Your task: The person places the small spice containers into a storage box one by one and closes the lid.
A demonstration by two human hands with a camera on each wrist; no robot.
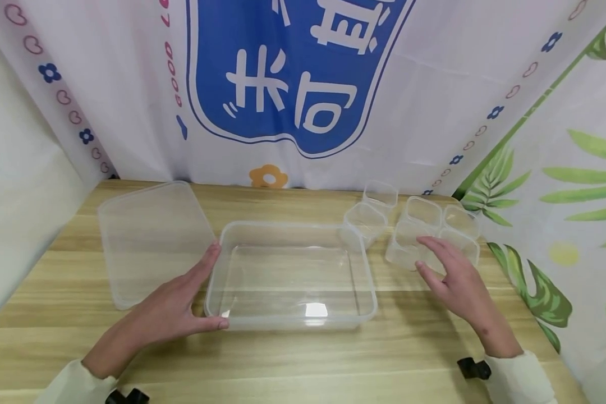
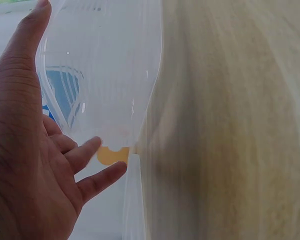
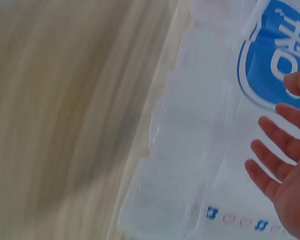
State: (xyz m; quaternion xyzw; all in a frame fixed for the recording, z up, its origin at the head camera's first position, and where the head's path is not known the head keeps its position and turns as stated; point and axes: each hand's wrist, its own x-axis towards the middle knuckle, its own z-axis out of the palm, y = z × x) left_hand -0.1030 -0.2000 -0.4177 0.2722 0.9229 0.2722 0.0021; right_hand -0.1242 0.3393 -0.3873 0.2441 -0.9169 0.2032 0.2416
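A large clear plastic container (image 1: 293,324), lidless, stands on the wooden table in the head view. My left hand (image 1: 169,308) spans its left end, thumb at the front corner and fingers along the side. In the left wrist view the container's wall (image 2: 105,75) rises close beside my spread fingers. To the right, a cluster of small clear plastic boxes (image 1: 401,255) stands with their openings up. My right hand (image 1: 457,280) hovers over their near side, fingers apart and holding nothing. The right wrist view has the row of small boxes (image 3: 165,195) beside that hand.
A flat translucent lid (image 1: 151,241) lies left of the large container, partly behind my left hand. Two more small boxes (image 1: 366,219) stand near the container's back right corner. A printed cloth (image 1: 141,151) hangs along the table's back edge, and leaf-patterned fabric (image 1: 575,224) borders the right.
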